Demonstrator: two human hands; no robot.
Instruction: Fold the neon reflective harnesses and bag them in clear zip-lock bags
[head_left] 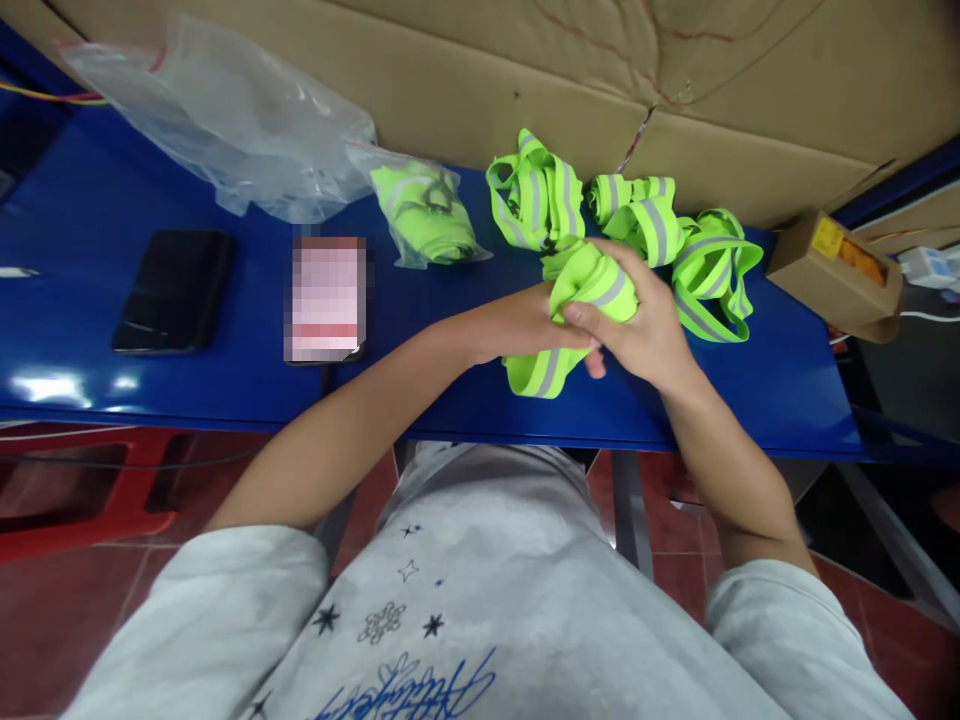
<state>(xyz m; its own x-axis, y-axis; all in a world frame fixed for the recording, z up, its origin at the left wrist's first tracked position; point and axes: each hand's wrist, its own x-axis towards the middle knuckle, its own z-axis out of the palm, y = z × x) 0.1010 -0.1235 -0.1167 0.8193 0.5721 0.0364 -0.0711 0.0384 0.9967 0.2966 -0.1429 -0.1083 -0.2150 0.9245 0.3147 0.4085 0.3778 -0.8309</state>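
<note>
A neon yellow-green reflective strap (600, 285) with grey stripes is bunched in a loose roll between my two hands, above the blue table. My right hand (637, 320) wraps round its right side, thumb across the front. My left hand (532, 325) is closed on it from the left, its fingers mostly hidden behind the material. A loop of the strap hangs below the hands. Just beyond lie more bundles of the same kind: one reflective strap bundle (536, 195) behind, another (645, 215) to its right, and a looser one (716, 270) farther right.
A clear bag with a folded neon strap (431, 210) lies left of the bundles. Beyond it is a large empty plastic bag (240, 120). A black box-like object (174, 290) and a phone with a blurred screen (327, 300) lie left. An open cardboard box (836, 275) stands right.
</note>
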